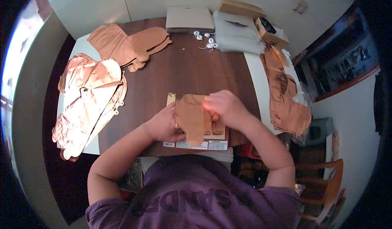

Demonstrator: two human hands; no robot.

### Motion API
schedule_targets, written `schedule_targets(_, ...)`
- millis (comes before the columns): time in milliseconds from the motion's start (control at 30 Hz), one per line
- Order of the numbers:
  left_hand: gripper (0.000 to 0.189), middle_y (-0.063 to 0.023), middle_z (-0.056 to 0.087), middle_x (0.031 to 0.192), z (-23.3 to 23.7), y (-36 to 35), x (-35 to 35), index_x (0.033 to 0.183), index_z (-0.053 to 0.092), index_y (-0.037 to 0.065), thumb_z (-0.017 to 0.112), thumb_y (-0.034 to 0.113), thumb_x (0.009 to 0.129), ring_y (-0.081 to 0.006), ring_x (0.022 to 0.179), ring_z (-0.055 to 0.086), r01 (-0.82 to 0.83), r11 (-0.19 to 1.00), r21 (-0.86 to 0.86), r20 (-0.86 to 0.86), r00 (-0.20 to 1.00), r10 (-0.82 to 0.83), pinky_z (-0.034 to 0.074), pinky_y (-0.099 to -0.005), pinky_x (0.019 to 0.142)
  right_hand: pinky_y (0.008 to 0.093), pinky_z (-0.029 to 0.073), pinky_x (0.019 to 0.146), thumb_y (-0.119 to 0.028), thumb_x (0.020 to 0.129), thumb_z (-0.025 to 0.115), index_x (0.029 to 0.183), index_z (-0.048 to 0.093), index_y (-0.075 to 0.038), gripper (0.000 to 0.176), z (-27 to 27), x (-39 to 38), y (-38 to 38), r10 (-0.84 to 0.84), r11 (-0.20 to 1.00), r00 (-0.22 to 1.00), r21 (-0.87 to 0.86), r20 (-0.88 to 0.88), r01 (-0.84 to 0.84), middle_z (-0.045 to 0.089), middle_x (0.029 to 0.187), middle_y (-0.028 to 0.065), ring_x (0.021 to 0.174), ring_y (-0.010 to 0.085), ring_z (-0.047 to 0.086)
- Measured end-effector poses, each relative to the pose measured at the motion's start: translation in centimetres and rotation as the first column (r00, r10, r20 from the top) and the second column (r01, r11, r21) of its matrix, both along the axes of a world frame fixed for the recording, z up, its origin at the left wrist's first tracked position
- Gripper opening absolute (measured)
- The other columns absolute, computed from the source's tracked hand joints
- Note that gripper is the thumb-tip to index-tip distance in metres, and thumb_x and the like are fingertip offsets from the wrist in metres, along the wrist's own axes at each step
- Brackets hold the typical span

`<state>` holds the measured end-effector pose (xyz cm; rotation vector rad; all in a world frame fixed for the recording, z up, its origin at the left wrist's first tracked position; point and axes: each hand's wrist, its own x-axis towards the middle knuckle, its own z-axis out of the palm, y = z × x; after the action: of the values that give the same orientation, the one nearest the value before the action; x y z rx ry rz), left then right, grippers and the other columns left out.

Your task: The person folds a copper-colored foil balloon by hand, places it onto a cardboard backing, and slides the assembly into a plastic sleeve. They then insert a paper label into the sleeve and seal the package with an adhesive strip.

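Observation:
In front of my chest, a folded rose-gold foil balloon (191, 115) is held above a printed card (198, 145) with a barcode and a warning label. My left hand (164, 122) grips the balloon's left edge, some of its fingers hidden behind the foil. At the upper right edge, my right hand (226, 108) pinches the foil with closed, slightly blurred fingers. More folded copper-coloured foil shows beneath the right hand, on the card.
Stacks of flat foil balloons (87, 96) lie at the left, more copper foil (128, 45) behind them. A cardboard stack (190, 18), white ribbon rolls (210, 45) and clear plastic bags (234, 33) sit at the back. Another balloon pile (286, 98) lies right, near a wooden chair (332, 180).

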<state>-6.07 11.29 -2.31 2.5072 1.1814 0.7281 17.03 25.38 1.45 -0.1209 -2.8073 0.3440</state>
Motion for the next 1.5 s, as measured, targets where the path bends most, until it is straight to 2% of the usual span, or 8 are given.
schedule_targets(367,0.036,-0.0123,0.062,0.097,2.3,-1.3,-3.6,0.088,0.06,0.008,0.069,0.031,0.061,-0.0315,0.092,0.057,-0.308,0.929,0.207,0.061,0.951,0.302,0.041,-0.0421,0.081,0.0453,0.042,0.106,-0.014,0.078,0.06,0.118,0.062,0.0,0.042,-2.3,2.0,-5.2,-0.112,0.982,0.994,0.156,0.003,0.11,0.06,0.127,0.0154,0.12,0.0329,0.055)
schedule_targets(533,0.089,-0.0196,0.021,0.159,2.4,1.3,-1.1,0.152,0.025,0.002,0.046,0.062,0.09,-0.0388,0.147,0.018,-0.046,0.998,0.049,-0.248,0.967,0.057,0.011,-0.0551,0.118,0.0531,0.029,0.114,-0.036,0.079,0.063,0.124,0.06,-0.001,0.057,-0.2,2.3,-5.4,-0.118,0.991,0.97,0.091,0.212,0.101,0.055,0.134,0.0176,0.129,0.035,0.048)
schedule_targets(800,0.091,-0.0238,0.033,0.152,1.0,-4.5,1.7,0.145,0.034,-0.005,0.044,0.066,0.089,-0.0402,0.143,0.027,-0.194,0.981,-0.019,-0.29,0.94,0.181,0.019,-0.054,0.116,0.0564,0.011,0.118,-0.068,0.071,0.067,0.14,0.043,0.001,0.1,3.5,3.7,-12.1,-0.235,0.972,0.83,0.146,0.506,0.186,0.037,0.149,0.0223,0.142,0.0378,0.028)
schedule_targets(1033,0.079,-0.0244,0.033,0.151,1.7,-7.6,3.5,0.142,0.041,-0.003,0.053,0.055,0.09,-0.0412,0.142,0.028,-0.23,0.939,-0.256,0.016,0.97,0.242,0.022,-0.0529,0.115,0.0498,0.046,0.099,-0.012,0.085,0.057,0.12,0.062,0.003,0.038,-2.8,6.3,-15.5,-0.324,0.927,0.94,0.161,-0.108,0.339,0.061,0.123,0.0208,0.115,0.0378,0.058)
schedule_targets(1100,0.065,-0.0236,0.04,0.146,1.7,-7.3,2.2,0.14,0.044,-0.001,0.055,0.043,0.093,-0.0378,0.139,0.035,-0.252,0.909,-0.333,0.45,0.804,0.388,0.027,-0.0472,0.114,0.0456,0.05,0.095,-0.011,0.084,0.059,0.117,0.064,0.003,0.036,-1.9,6.8,-14.4,-0.373,0.915,0.909,0.09,-0.187,0.394,0.065,0.117,0.0192,0.108,0.036,0.062)
schedule_targets(1267,0.059,-0.0165,0.049,0.14,4.4,-5.1,2.2,0.139,0.045,0.0,0.054,0.039,0.095,-0.0296,0.131,0.045,-0.317,0.845,-0.431,0.729,0.429,0.533,0.031,-0.0427,0.112,0.0343,0.052,0.076,-0.011,0.09,0.068,0.099,0.07,0.0,0.014,-0.1,6.9,-14.3,-0.873,0.468,0.401,-0.704,-0.276,0.534,0.07,0.087,0.0088,0.083,0.0218,0.066)
schedule_targets(1367,0.054,-0.0161,0.051,0.137,4.6,-4.2,4.4,0.138,0.045,0.0,0.058,0.031,0.095,-0.0289,0.13,0.046,-0.402,0.813,-0.421,0.526,0.622,0.58,0.032,-0.0424,0.111,0.0368,0.05,0.086,-0.005,0.089,0.067,0.115,0.058,-0.004,0.027,-0.8,5.6,-14.2,-0.96,-0.166,0.261,-0.957,0.102,-0.238,0.062,0.11,0.0065,0.099,0.018,0.06)
schedule_targets(1500,0.059,-0.0211,0.048,0.138,3.3,-4.0,6.1,0.137,0.045,0.0,0.065,0.028,0.09,-0.0378,0.129,0.045,-0.55,0.824,-0.134,0.259,0.783,0.565,0.033,-0.0463,0.11,0.0419,0.049,0.095,-0.005,0.087,0.069,0.135,0.043,-0.005,0.055,-3.6,3.8,-16.4,-0.928,-0.299,0.321,-0.894,0.19,-0.334,0.054,0.128,0.0102,0.113,0.0234,0.057)
